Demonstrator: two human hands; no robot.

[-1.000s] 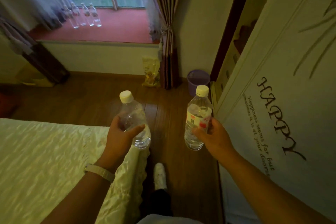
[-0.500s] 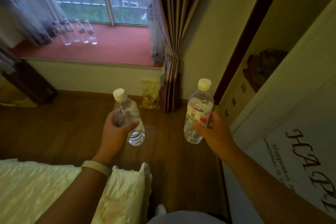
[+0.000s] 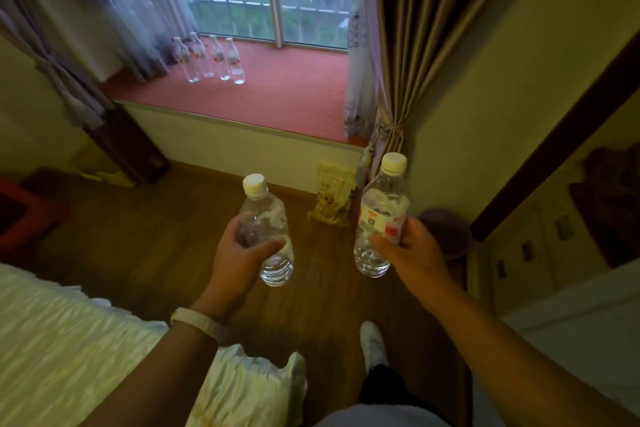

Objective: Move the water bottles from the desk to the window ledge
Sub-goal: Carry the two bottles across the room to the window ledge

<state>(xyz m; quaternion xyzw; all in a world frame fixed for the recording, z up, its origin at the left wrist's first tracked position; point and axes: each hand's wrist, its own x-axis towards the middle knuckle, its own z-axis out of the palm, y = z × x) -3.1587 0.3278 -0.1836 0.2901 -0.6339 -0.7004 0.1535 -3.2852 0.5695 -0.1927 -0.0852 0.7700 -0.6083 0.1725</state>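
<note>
My left hand (image 3: 239,255) grips a clear water bottle (image 3: 268,218) with a white cap, tilted a little to the left. In my right hand (image 3: 414,253) I hold a second bottle (image 3: 381,208), upright, with a red and white label. Both bottles hang over the wooden floor. Ahead lies the red window ledge (image 3: 294,97), where several clear bottles (image 3: 214,59) stand in a row near its left end.
A bed with a pale cover (image 3: 69,340) fills the lower left. A yellow bag (image 3: 330,199) leans against the wall under the ledge, beside a brown curtain (image 3: 415,45). A purple bin (image 3: 446,229) sits by the white wardrobe (image 3: 571,322) on the right.
The view has come closer to the window ledge and turned left; the ledge and its bottles look larger. Both hands keep the same hold on their bottles.
</note>
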